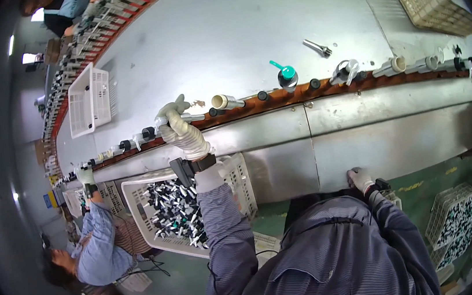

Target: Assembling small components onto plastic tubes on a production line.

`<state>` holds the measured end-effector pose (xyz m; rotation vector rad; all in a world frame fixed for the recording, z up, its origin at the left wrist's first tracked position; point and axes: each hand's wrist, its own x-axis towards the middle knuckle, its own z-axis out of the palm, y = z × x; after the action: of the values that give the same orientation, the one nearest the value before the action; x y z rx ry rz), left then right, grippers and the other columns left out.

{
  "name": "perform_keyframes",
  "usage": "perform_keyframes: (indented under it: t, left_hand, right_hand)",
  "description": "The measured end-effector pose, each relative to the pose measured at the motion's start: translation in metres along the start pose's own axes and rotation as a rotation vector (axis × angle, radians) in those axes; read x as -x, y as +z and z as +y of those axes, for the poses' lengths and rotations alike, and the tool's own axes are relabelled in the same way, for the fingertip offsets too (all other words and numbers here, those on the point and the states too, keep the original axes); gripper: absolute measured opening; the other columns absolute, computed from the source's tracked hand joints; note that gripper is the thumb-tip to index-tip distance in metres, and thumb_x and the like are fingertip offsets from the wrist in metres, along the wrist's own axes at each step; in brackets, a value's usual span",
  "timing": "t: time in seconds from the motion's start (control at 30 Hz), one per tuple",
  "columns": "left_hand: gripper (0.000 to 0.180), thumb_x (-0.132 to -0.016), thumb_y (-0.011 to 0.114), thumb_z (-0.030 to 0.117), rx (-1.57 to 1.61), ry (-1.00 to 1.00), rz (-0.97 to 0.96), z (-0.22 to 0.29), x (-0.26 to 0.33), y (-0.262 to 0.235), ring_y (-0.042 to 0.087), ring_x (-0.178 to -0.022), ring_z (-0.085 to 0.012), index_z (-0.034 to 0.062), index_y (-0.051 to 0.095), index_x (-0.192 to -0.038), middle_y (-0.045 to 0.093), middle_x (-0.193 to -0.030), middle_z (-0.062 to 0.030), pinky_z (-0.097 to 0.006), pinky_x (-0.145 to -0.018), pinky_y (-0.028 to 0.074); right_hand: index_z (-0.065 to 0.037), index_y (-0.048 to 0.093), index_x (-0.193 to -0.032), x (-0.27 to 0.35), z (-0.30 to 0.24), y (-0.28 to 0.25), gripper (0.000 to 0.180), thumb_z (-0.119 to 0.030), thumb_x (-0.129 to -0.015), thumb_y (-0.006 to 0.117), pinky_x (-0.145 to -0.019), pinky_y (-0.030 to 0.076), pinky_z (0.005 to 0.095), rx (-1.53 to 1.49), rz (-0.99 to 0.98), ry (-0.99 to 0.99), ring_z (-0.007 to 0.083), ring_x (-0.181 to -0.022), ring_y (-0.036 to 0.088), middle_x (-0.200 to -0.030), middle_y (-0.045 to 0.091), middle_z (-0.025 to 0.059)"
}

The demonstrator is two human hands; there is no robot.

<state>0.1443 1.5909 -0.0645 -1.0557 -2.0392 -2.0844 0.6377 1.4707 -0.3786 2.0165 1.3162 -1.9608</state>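
Lying at the brown bench strip [249,110]: slim, silvery tube [193,117], just beside left hand [179,128]. Left fingers curling, can't tell if gripping; right hand [360,179] hanging low, hold unclear.

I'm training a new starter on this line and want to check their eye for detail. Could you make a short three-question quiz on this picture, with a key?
1. Which of the wearer's gloved hands is up at the row of parts along the table edge?
2. True or false: the white crate beside the wearer's left forearm is empty.
3. What lies on the metal tabletop beyond the teal-topped pump? A: a tubular metal piece; B: a pair of scissors; C: a spare glove.

Key
1. The left hand; the right hand is low, near the body.
2. False: the white crate holds a heap of small parts.
3. A.
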Motion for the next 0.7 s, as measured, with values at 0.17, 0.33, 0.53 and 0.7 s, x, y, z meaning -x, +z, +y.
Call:
perform_keyframes:
  t: [0.17,0.33,0.53,0.7]
  left_hand:
    - [0.028,-0.090,0.046,0.022,-0.001,-0.008,0.009,0.012,-0.017,-0.046,0.063,-0.074,-0.0259,-0.0026,0.058,-0.085,0.063,-0.072,-0.0156,-0.038,-0.079,0.050]
    - [0.032,-0.095,0.049,0.025,-0.043,-0.083,-0.096,0.022,-0.023,-0.103,0.062,-0.079,-0.0211,-0.0022,0.054,-0.111,0.064,-0.083,-0.0128,-0.033,-0.083,0.046]
    - [0.060,-0.093,0.061,0.016,-0.179,-0.181,-0.179,0.047,0.014,-0.184,0.050,-0.121,-0.0247,0.0000,0.031,-0.143,0.050,-0.132,-0.0190,-0.034,-0.104,0.039]
    - [0.042,-0.094,0.057,0.015,-0.504,-0.271,-0.243,0.037,0.082,-0.280,0.058,-0.111,-0.0257,-0.0027,0.048,-0.131,0.061,-0.120,-0.0182,-0.033,-0.096,0.046]
  right_hand:
    - [0.000,0.064,-0.077,0.025,0.000,0.005,0.024,-0.019,-0.088,0.054,-0.047,0.047,0.0332,-0.019,-0.019,-0.003,0.0198,-0.047,0.058,-0.061,0.063,0.0093]
    - [0.000,0.065,-0.072,0.051,0.020,0.003,0.028,-0.021,-0.087,0.053,-0.048,0.047,0.0338,0.043,-0.022,-0.022,0.0209,-0.048,0.060,-0.059,0.063,0.0104]
    - [-0.002,0.066,-0.074,0.077,0.030,0.002,0.028,-0.023,-0.087,0.053,-0.046,0.046,0.0336,0.007,0.042,-0.011,0.0198,-0.047,0.060,-0.059,0.063,0.0090]
    - [-0.002,0.066,-0.075,0.082,0.055,0.005,0.025,-0.022,-0.087,0.056,-0.044,0.046,0.0330,-0.003,0.063,-0.032,0.0185,-0.045,0.058,-0.058,0.063,0.0076]
